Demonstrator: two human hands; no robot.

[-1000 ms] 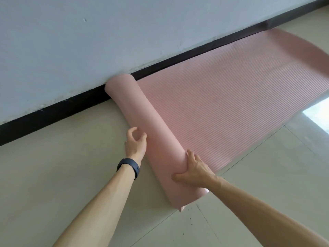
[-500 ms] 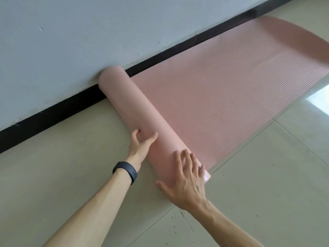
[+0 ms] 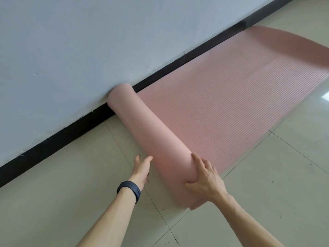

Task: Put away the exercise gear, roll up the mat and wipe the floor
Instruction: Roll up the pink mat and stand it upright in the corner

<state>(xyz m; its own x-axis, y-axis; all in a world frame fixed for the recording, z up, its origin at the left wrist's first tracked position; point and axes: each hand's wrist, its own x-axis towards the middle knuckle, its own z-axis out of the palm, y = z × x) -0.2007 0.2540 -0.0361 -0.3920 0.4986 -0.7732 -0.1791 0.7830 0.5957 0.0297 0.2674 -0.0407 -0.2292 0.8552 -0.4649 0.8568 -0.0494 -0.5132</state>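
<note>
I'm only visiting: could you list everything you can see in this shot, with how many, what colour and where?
mat: one, pink, ribbed, flat on the floor beside the wall; far end curls upward.
roll: one, pink, the mat's rolled-up near part, running from the wall towards the camera.
wall: one, pale grey-blue, upper left.
baseboard: one, black strip along the foot of the wall.
floor: cream tiles, under everything.
specks: a few, dark, on the tiles at right.
wristband: one, dark, on the left wrist.
left hand: fingers straight, touching the roll's left side.
right hand: grips the roll near its near end, fingers over the top.
</note>
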